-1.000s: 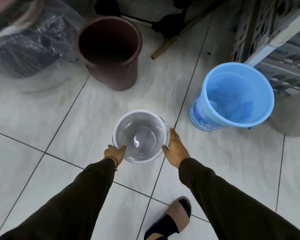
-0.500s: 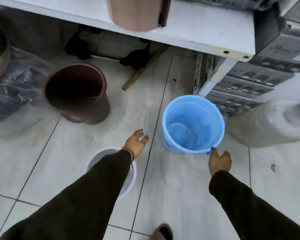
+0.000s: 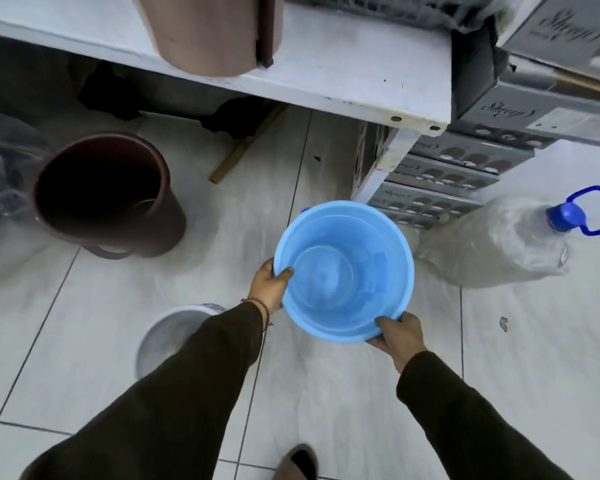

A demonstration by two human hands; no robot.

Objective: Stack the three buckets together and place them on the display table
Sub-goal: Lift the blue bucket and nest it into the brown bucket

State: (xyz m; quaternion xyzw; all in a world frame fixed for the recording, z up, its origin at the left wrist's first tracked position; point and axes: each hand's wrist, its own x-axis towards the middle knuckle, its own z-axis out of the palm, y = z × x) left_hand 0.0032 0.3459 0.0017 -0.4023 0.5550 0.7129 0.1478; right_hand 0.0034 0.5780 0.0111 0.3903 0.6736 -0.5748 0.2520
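Observation:
The blue bucket (image 3: 343, 271) is held upright above the tiled floor, mouth facing me. My left hand (image 3: 269, 284) grips its left rim with the thumb inside. My right hand (image 3: 397, 336) grips the near right rim. The white bucket (image 3: 168, 336) stands on the floor below my left forearm, which hides part of it. The dark brown bucket (image 3: 104, 195) stands upright on the floor at the left. The white display table (image 3: 343, 77) runs across the top of the view.
A tan bin (image 3: 205, 32) stands on the table. Printed cartons (image 3: 465, 164) are stacked at the table's right leg. A large water bottle with a blue handle (image 3: 520, 237) lies at the right. A wooden stick (image 3: 246, 147) and plastic-wrapped goods (image 3: 0, 174) lie at the left.
Both hands let go of the white bucket and moved right. They took hold of the blue bucket's rim and raised it off the floor toward me.

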